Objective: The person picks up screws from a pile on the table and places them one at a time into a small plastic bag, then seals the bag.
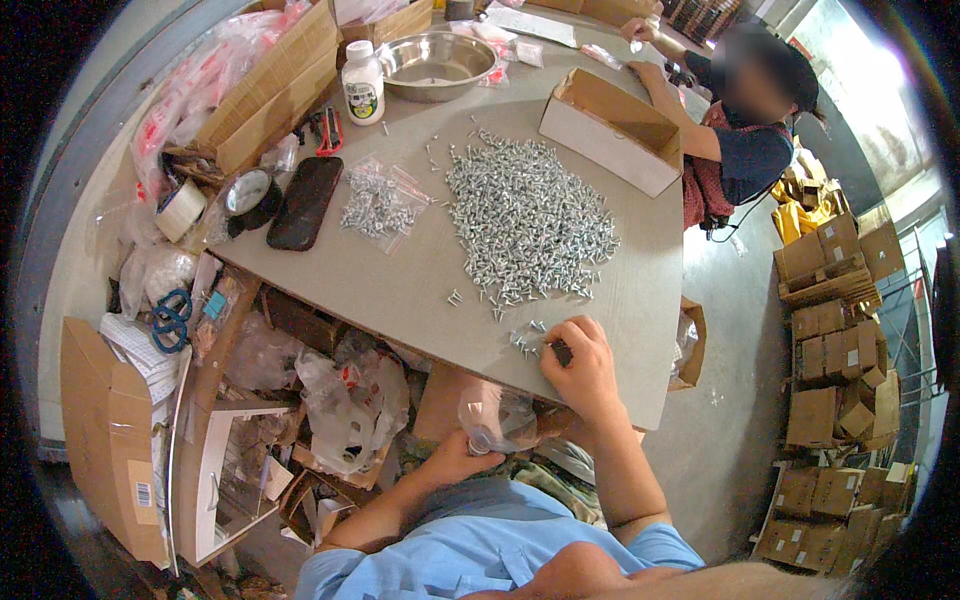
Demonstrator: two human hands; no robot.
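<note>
A large heap of small silver screws [530, 215] covers the middle of the grey table [370, 300]. My left hand [456, 462] is closed round the narrow end of a clear plastic bottle [500, 412], just below the table's near edge. My right hand [583, 362] is over that edge with its fingers curled in. A dark patch shows between these fingers; what it is I cannot make out. Beside the fingertips lies a small group of loose screws [524, 340]. A clear zip bag of screws [380, 205] is left of the heap.
Around the table's far side are an open carton [615, 130], a steel bowl [437, 65] and a white bottle [363, 85]. A black phone [306, 203] and tape rolls [250, 195] lie left. Another person [745, 120] works at far right. Stacked cartons [830, 360] stand beyond.
</note>
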